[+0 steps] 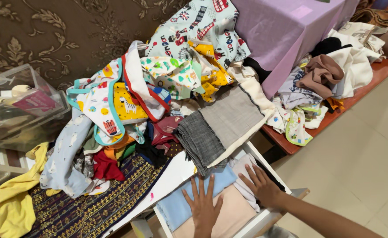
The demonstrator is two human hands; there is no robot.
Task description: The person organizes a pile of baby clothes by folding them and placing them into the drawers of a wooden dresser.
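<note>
Blue folded cloth (176, 206): under left hand (204, 207), fingers spread flat, gripping nothing.
White folded cloth (242, 169): under right hand (262, 187), flat, open.
Drawer (264, 219): open, holding both.

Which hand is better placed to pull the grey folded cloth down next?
Likely the right hand: it rests on the white cloth, just under the grey folded cloth. The left hand presses flat on the folded blue cloth, farther down.

A home, likely a bedroom — heaps of children's clothes (128, 94) on a white worktop (176, 174), open drawer (255, 222) of folded cloth, patterned curtain (62, 31), tiled floor (361, 150).
</note>
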